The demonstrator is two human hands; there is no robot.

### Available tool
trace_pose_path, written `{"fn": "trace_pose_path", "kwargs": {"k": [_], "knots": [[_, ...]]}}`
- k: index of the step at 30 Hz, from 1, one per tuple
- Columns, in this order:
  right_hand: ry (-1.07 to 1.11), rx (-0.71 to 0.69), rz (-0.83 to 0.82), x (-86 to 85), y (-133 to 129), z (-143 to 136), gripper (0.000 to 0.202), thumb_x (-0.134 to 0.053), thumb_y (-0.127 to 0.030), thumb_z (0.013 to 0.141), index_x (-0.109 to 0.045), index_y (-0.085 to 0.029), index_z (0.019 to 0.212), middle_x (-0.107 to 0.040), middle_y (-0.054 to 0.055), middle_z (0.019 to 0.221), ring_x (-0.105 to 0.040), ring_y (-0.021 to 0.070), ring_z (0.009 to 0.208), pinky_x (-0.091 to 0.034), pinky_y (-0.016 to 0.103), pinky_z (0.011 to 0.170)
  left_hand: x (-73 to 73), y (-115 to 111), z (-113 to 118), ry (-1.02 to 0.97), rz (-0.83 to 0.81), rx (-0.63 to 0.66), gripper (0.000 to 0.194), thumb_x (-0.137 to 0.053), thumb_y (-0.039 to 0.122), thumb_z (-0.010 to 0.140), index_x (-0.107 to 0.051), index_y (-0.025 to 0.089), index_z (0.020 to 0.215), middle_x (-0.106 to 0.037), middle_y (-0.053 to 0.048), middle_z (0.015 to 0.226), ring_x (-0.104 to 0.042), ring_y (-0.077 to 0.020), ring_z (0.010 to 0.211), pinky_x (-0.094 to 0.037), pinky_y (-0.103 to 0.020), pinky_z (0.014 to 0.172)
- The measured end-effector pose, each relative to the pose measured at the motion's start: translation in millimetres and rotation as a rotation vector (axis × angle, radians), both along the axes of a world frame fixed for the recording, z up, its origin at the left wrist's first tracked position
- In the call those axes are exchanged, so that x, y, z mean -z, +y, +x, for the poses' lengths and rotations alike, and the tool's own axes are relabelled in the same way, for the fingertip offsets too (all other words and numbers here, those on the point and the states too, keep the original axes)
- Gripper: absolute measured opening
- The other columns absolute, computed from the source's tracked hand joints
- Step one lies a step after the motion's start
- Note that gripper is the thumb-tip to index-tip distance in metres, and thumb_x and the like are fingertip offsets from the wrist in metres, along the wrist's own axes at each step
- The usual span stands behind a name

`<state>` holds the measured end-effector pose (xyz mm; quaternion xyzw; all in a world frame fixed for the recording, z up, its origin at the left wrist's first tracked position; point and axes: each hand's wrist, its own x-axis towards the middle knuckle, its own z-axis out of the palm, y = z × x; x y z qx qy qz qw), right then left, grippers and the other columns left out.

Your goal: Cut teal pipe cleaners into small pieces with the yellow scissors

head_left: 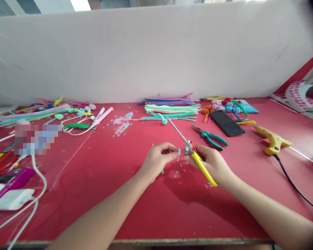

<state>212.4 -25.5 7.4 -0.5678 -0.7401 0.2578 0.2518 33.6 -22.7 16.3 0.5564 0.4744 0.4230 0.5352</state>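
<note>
My left hand (161,158) is closed in a pinch over the red table, with a tiny teal piece of pipe cleaner (179,151) at the fingertips. Held in my right hand (214,161) is a pair of scissors (205,170) with yellow handles, its long blades pointing away to the upper left. Another small teal bit (186,150) shows beside the blades near my right fingertips; whether the fingers grip it is unclear. Just past the blade tips lies a teal fuzzy ball (164,121). Small fluff clippings lie under both hands.
Behind lie bundled pipe cleaners (172,109). To the right are teal-handled pliers (211,137), a black phone (227,123) and a yellow glue gun (273,140) with its cord. White cables (40,170) and a pink pen-like tool (103,116) occupy the left. A pale partition (156,52) stands behind.
</note>
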Motion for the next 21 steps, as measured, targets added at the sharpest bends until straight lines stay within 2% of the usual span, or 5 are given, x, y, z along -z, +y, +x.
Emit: {"fn": "trace_pose_path", "kwargs": {"k": [3, 7, 13, 21], "knots": [[-0.2, 0.017, 0.07, -1.4, 0.8, 1.7, 0.029, -0.044, -0.048, 0.069, -0.042, -0.019, 0.062, -0.042, -0.004, 0.05, -0.035, 0.0078, 0.045, -0.021, 0.019, 0.042, 1.0, 6.0, -5.4, -0.207, -0.035, -0.141, 0.016, -0.062, 0.028, 0.061, -0.057, 0.016, 0.071, -0.044, 0.005, 0.053, -0.031, -0.0031, 0.041, -0.02, -0.018, 0.039], [-0.38, 0.016, 0.148, -2.3, -1.1, -1.3, 0.029, -0.042, -0.05, 0.07, -0.043, -0.021, 0.068, -0.049, -0.001, 0.053, -0.044, 0.011, 0.045, -0.02, 0.02, 0.043, 1.6, 10.1, -10.5, -0.396, -0.033, -0.203, 0.015, -0.062, 0.024, 0.061, -0.056, 0.015, 0.072, -0.04, 0.006, 0.05, -0.033, -0.003, 0.042, -0.019, -0.017, 0.038], [-0.468, -0.002, 0.177, 1.7, -2.8, -4.2, 0.031, -0.038, -0.051, 0.073, -0.043, -0.021, 0.07, -0.053, 0.0, 0.056, -0.049, 0.0132, 0.048, -0.02, 0.021, 0.044, -1.6, 8.7, -10.6, -0.485, 0.01, -0.231, 0.01, -0.059, 0.02, 0.065, -0.055, 0.015, 0.072, -0.041, 0.005, 0.054, -0.034, -0.0026, 0.045, -0.02, -0.016, 0.039], [-0.519, -0.003, 0.241, 8.4, -2.6, -3.5, 0.033, -0.034, -0.051, 0.075, -0.044, -0.019, 0.072, -0.05, 0.0, 0.05, -0.046, 0.0122, 0.043, -0.016, 0.021, 0.043, -1.9, 7.5, -9.0, -0.54, -0.005, -0.271, 0.009, -0.059, 0.019, 0.064, -0.056, 0.014, 0.071, -0.044, 0.004, 0.055, -0.034, -0.0022, 0.045, -0.021, -0.015, 0.039]]}}
